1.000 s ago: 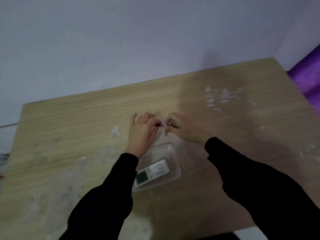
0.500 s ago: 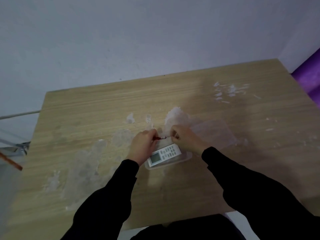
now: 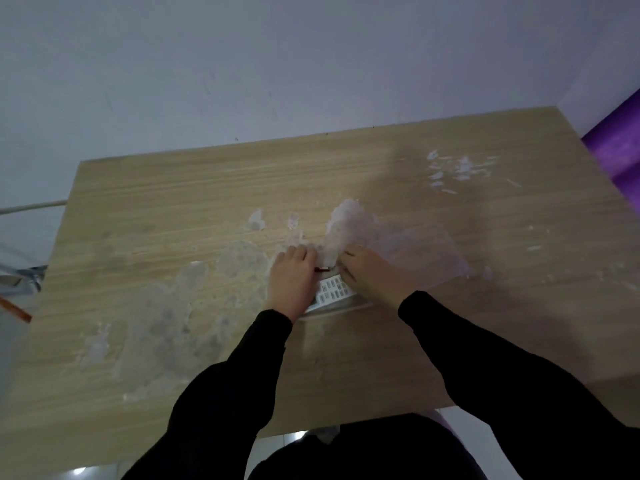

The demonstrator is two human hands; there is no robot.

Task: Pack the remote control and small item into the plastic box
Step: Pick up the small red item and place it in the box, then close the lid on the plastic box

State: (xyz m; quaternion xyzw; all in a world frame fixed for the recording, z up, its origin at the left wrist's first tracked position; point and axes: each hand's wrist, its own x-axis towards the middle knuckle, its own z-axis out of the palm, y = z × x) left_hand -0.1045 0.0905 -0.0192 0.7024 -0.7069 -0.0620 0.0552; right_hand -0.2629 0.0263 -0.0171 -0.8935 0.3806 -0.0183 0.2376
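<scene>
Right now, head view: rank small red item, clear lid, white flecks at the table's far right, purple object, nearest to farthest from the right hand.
From the right hand:
1. small red item, at its fingertips, on the side toward the left hand.
2. clear lid, flat on the table just beyond and right.
3. white flecks, far right of the table.
4. purple object, off the table's right edge.

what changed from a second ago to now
Both hands, the left hand and right hand, came down with the small red item until it sits low over the remote in the box. Unchanged: both still pinch the item, remote stays in the box, clear lid lies beside it.
</scene>
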